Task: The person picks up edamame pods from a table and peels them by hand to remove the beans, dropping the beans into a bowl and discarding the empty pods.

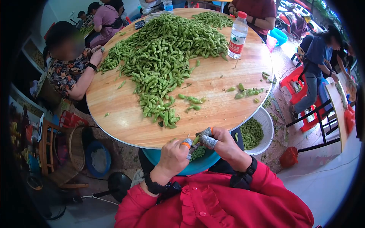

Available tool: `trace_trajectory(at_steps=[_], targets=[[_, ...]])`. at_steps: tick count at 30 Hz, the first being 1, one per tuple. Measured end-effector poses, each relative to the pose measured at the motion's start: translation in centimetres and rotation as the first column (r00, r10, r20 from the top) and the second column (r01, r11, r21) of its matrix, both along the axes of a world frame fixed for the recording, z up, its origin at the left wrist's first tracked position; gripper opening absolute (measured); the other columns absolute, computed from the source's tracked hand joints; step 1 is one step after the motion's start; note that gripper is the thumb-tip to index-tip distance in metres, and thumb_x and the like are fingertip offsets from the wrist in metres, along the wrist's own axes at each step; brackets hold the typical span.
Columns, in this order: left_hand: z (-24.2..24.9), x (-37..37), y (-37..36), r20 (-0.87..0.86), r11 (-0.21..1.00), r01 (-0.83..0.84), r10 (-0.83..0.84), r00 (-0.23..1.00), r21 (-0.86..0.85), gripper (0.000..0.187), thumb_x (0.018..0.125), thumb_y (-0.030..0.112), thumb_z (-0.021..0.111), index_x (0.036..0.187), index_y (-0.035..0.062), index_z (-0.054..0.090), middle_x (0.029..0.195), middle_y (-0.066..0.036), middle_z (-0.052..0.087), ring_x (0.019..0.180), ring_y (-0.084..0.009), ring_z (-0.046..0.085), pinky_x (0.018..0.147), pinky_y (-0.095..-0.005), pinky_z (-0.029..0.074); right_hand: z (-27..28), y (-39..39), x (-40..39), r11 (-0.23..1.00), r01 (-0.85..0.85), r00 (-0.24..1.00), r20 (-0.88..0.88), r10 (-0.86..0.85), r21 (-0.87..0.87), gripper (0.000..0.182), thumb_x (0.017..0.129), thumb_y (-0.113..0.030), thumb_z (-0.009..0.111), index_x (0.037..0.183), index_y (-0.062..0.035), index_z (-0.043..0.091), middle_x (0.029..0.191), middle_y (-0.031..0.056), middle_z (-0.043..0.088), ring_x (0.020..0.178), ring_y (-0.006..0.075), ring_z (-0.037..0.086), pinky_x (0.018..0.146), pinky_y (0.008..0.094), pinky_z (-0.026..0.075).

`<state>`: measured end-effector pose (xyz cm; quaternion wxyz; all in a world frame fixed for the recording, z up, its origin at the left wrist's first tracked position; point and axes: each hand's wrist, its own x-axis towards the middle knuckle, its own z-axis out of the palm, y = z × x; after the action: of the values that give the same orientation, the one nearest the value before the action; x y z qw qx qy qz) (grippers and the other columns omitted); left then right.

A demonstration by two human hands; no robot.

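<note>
Both my hands meet at the table's near edge, above a teal basin (197, 166) with green shelled beans (198, 153) in it. Grey coverings and orange bands wrap some fingertips. My left hand (175, 154) is closed, its thumb and finger pinched on a green pod (196, 140). From the right, my right hand (222, 144) closes on the same pod; its far end is hidden by the fingers. Beyond them a large heap of green pods (167, 49) covers much of the round wooden table (133, 117), with a few loose pods (192, 99) nearer me.
A water bottle (237, 36) stands on the table. At the right below it is a white basket (266, 131) of pods. A blue basin (98, 159) sits on the floor at left. One person (72, 72) sits at the table's left; others are beyond and at right.
</note>
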<state>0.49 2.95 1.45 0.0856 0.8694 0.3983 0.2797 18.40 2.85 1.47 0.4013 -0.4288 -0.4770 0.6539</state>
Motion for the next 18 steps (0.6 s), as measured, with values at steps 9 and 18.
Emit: trace_trajectory(at_steps=[9,18], targets=[[-2.9,-0.1,-1.4,0.695,0.501,0.482,0.503,0.514,-0.719,0.01,0.085,0.009,0.048,0.09,0.003,0.053,0.062,-0.001,0.052,0.053,-0.0126,0.049,0.05,-0.0256,0.041,-3.8,0.0,-1.1,0.995,-0.003,0.895,-0.444,0.048,0.101,0.014,0.083,-0.017,0.057,0.085,-0.0028,0.057,0.078,-0.0039,0.055,0.069,0.0032,0.046,0.061,0.0183,0.037],[-1.6,0.7,-0.8,0.585,0.784,0.211,0.226,0.778,-0.584,0.007,0.084,0.011,0.053,0.084,0.0037,0.053,0.064,0.005,0.046,0.056,-0.0029,0.04,0.049,-0.0182,0.035,-1.8,-0.6,-1.1,0.996,-0.034,0.986,-0.16,0.047,0.082,0.012,0.082,-0.013,0.058,0.088,-0.0016,0.056,0.08,-0.002,0.056,0.073,0.0044,0.048,0.066,0.0204,0.04]])
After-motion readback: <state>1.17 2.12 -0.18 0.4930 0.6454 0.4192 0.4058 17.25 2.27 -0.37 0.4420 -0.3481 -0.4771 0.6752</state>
